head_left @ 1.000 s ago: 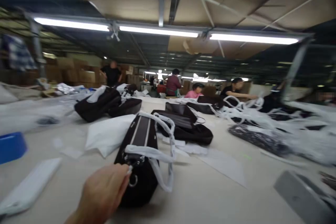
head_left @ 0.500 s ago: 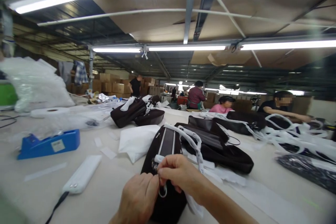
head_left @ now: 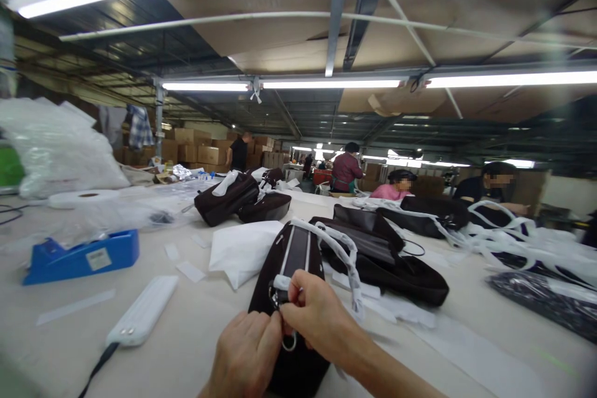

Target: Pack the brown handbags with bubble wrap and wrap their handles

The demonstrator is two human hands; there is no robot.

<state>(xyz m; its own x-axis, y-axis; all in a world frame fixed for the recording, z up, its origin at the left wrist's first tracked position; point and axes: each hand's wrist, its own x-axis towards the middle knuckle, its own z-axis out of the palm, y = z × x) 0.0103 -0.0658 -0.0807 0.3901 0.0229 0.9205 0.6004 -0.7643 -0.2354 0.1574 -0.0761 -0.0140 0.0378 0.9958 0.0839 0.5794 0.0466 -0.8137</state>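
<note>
A black bag (head_left: 298, 249) with a grey striped panel lies lengthwise in front of me, a wrapped white strap (head_left: 347, 255) along its right side. My left hand (head_left: 247, 348) is closed at the bag's left edge, its fingertips pinched near a metal ring. From the right, my right hand (head_left: 314, 311) pinches at the small metal clasp (head_left: 275, 295) on the bag; the fingers hide what exactly each hand grips. Just below the fingertips hangs a light-coloured ring (head_left: 289, 341).
At the left are a blue tape dispenser (head_left: 84, 256) and a white power strip (head_left: 142, 311). More black bags (head_left: 387, 255) lie to the right, others (head_left: 228, 196) farther back. A white sheet (head_left: 245, 249) is beside the bag. Several people work beyond the table.
My right hand's fingers have curled and shifted slightly at the clasp. My left hand stays nearly in place. The person at the far right has lowered an outstretched arm.
</note>
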